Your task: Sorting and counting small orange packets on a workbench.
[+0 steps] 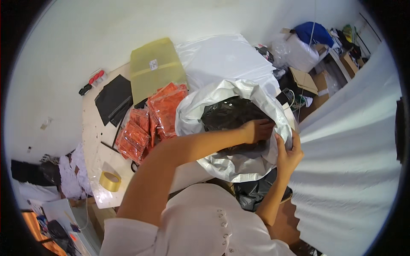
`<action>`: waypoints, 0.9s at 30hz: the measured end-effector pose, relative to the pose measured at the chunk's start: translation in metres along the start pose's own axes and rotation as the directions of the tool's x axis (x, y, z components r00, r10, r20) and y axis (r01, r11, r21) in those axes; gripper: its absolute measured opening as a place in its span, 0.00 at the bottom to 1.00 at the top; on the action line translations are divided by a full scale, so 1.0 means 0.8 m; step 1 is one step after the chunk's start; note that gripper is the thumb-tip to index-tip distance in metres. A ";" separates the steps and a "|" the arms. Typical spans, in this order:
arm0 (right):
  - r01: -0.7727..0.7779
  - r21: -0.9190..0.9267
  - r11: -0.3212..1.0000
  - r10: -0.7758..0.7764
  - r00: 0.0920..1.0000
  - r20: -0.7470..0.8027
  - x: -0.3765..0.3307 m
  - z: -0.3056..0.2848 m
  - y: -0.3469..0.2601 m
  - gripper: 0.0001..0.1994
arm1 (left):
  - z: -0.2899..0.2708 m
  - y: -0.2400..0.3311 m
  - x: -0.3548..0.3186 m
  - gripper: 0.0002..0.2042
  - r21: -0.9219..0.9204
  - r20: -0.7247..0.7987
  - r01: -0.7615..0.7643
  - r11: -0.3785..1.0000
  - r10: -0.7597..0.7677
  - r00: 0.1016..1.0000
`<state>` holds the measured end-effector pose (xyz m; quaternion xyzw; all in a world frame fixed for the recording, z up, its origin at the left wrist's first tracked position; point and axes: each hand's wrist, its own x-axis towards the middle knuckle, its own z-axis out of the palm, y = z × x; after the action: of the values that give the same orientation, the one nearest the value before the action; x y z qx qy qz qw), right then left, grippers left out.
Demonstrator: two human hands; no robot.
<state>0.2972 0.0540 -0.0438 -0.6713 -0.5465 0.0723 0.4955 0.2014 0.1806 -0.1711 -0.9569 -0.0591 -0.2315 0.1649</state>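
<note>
A: What is held at the right hand (288, 154)?

B: The rim of the white plastic sack (239, 164) is pinched between its thumb and fingers, at the sack's right edge.

A: And the left hand (257, 130)?

B: It is reached into the sack's mouth, just left of that grip, and laid on the black plastic bag (226, 114) inside; its fingers are curled, but whether anything is clasped cannot be told.

A: Farther out?

B: Orange packets (147, 123) are piled left of the sack, a tape roll (110, 181) lies near the table edge, and a yellow-green bag (156, 68) lies beyond.
</note>
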 end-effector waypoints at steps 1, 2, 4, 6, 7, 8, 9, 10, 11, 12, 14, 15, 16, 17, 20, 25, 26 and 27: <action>-0.064 -0.019 0.998 0.063 0.998 -0.011 0.003 -0.004 0.004 0.18 | 0.017 -0.008 0.019 0.16 0.054 0.092 -0.094 0.994 0.089 0.992; -0.027 -0.004 1.000 0.027 0.999 -0.025 0.004 -0.001 0.005 0.17 | 0.046 -0.012 0.024 0.16 0.075 0.088 -0.074 0.994 0.067 0.994; -0.028 0.044 0.999 0.027 0.999 0.027 0.011 0.008 -0.001 0.17 | 0.100 -0.020 0.009 0.14 -0.117 0.333 0.266 0.957 -0.215 0.918; -0.096 0.039 0.995 0.094 0.995 0.034 0.015 0.001 0.015 0.17 | 0.096 -0.013 0.027 0.14 -0.072 0.468 0.275 0.959 -0.211 0.858; -0.103 0.065 0.993 0.101 0.994 0.035 0.016 -0.001 0.023 0.17 | 0.085 -0.010 0.034 0.14 -0.009 0.598 0.270 0.963 -0.211 0.773; -0.114 0.090 0.989 0.111 0.993 0.037 0.015 -0.002 0.030 0.17 | 0.071 -0.006 0.037 0.14 0.051 0.713 0.253 0.966 -0.213 0.668; -0.134 0.078 0.988 0.132 0.991 0.033 0.015 -0.003 0.030 0.17 | 0.057 -0.001 0.038 0.15 0.110 0.811 0.227 0.968 -0.219 0.543; -0.142 0.077 0.987 0.138 0.989 0.054 0.019 -0.002 0.026 0.18 | 0.052 0.004 0.035 0.15 0.169 0.884 0.192 0.967 -0.235 0.405; -0.152 0.075 0.985 0.147 0.986 0.076 0.021 0.001 0.024 0.18 | 0.048 0.007 0.029 0.15 0.149 0.887 0.189 0.971 -0.215 0.407; -0.133 0.068 0.989 0.128 0.989 0.080 0.023 0.002 0.026 0.17 | 0.043 0.005 0.027 0.15 0.236 0.837 0.234 0.943 -0.320 0.444; -0.111 0.092 0.989 0.105 0.992 0.075 0.028 0.009 0.034 0.17 | 0.053 -0.010 0.023 0.15 0.326 0.770 0.300 0.897 -0.436 0.466; -0.083 0.134 0.987 0.074 0.995 0.073 0.030 0.015 0.032 0.16 | 0.067 -0.025 0.010 0.17 0.242 0.429 0.266 0.933 -0.349 0.833; -0.067 0.138 0.988 0.058 0.996 0.072 0.030 0.018 0.029 0.16 | 0.072 -0.036 0.001 0.18 0.184 -0.027 0.179 0.966 -0.178 0.984; -0.067 0.143 0.987 0.055 0.995 0.086 0.033 0.018 0.028 0.16 | 0.079 -0.044 0.003 0.18 0.187 -0.020 0.190 0.964 -0.190 0.982; -0.114 0.153 0.982 0.106 0.993 0.060 0.034 0.011 0.042 0.18 | 0.080 -0.060 0.020 0.22 0.175 0.181 0.374 0.911 -0.403 0.897; -0.109 0.181 0.977 0.093 0.991 0.093 0.034 0.015 0.046 0.18 | 0.097 -0.094 0.000 0.24 -0.251 0.350 0.710 0.658 -0.622 0.701; -0.123 0.181 0.976 0.107 0.990 0.092 0.035 0.018 0.045 0.19 | 0.103 -0.101 -0.004 0.22 -0.254 0.351 0.726 0.639 -0.638 0.685; -0.134 0.184 0.974 0.117 0.988 0.099 0.037 0.019 0.045 0.19 | 0.109 -0.104 -0.005 0.22 -0.260 0.346 0.731 0.631 -0.646 0.681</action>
<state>0.3229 0.0901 -0.0645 -0.6501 -0.5147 0.1847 0.5276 0.2191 0.2881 -0.2223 -0.8924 -0.3940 -0.1763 -0.1315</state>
